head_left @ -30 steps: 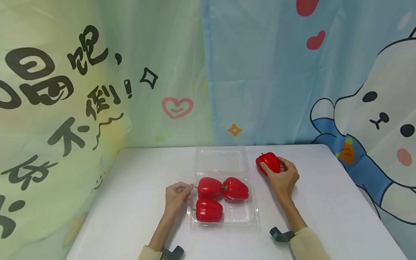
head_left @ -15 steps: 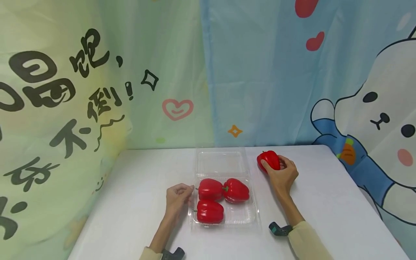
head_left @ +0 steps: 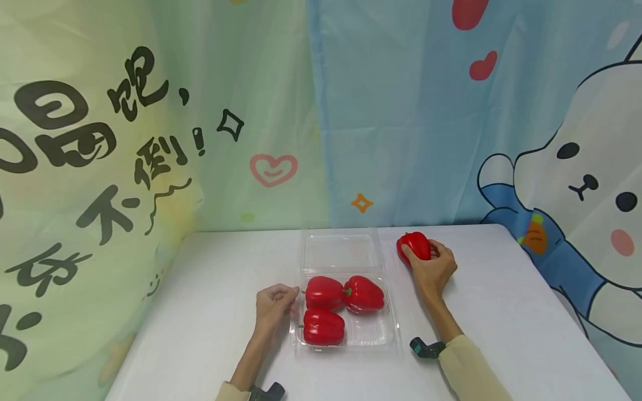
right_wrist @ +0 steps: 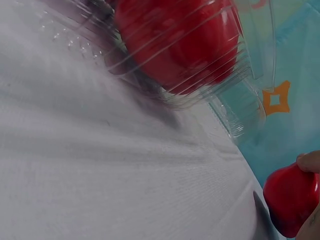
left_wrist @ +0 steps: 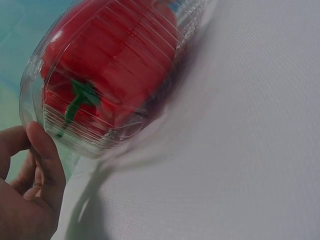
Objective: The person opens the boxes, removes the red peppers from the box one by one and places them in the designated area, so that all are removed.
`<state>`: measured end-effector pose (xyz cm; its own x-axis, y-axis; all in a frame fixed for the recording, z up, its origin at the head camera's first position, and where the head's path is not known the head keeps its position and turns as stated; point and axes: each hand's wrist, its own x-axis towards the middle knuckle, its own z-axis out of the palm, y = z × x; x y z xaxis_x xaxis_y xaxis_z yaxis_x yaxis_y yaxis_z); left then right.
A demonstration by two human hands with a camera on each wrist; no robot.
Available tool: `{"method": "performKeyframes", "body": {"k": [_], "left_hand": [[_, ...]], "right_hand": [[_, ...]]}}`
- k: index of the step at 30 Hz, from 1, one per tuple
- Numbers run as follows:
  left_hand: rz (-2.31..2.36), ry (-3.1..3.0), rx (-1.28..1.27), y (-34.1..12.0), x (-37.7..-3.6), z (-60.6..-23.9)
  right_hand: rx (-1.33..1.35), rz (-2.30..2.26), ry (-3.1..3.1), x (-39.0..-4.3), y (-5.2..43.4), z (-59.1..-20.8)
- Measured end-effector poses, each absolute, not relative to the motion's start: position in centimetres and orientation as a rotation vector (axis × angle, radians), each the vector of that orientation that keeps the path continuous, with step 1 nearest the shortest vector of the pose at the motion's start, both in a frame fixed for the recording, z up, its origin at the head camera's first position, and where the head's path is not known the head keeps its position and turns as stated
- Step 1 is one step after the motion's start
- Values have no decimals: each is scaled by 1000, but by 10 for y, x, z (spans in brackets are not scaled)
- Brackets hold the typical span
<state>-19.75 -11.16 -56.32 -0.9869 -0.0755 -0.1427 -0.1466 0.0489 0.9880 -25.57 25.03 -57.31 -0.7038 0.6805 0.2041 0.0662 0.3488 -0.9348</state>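
- Landmark: a clear plastic clamshell container [head_left: 373,334] sits on the white table [head_left: 501,312], near its front edge. Its lid [head_left: 341,250] is open and lies flat on the table behind the tray.
- Contents: three red bell peppers lie in the tray. One [head_left: 323,292] is at the back left, one [head_left: 364,293] at the back right, and one [head_left: 323,327] at the front left. The two back peppers touch each other. The front right part of the tray holds nothing.
- Right hand [head_left: 433,270]: it lies on the table to the right of the container lid, fingers curled round a fourth red bell pepper [head_left: 414,247], which it grips from the near side. This loose pepper is outside the container, just beside the lid's right edge. Whether it rests on the table or is lifted clear cannot be told. The right wrist view shows the same pepper [right_wrist: 292,197] with a fingertip [right_wrist: 310,161] on its top.
- Left hand [head_left: 273,303]: it is at the left side of the container, fingers loosely curled, fingertips at the tray's left wall. The left wrist view shows the thumb [left_wrist: 45,150] touching the ribbed tray corner [left_wrist: 40,107]. It is not clear that the hand grips the tray.
- Surroundings: a printed curtain [head_left: 150,139] with cartoon lettering, hearts and a bear hangs behind the table.
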Motion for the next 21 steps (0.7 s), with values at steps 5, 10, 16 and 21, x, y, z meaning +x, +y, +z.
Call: {"method": "performKeyframes", "body": {"k": [5,10,16,21], "left_hand": [[2116,2241,-235,-112,-198,-562],[2116,2242,-228,-111,-199,-559],[2136,2223,-217,-110,-200,-558],[2123,2232,-231,-112,-198,-560]], "right_hand": [[-630,1370,-2026,-260,250,-575],[-636,1366,-2009,-263,251,-573],[-652,1371,-2003,-266,251,-572],[-669,1367,-2008,-268,247,-578]]}}
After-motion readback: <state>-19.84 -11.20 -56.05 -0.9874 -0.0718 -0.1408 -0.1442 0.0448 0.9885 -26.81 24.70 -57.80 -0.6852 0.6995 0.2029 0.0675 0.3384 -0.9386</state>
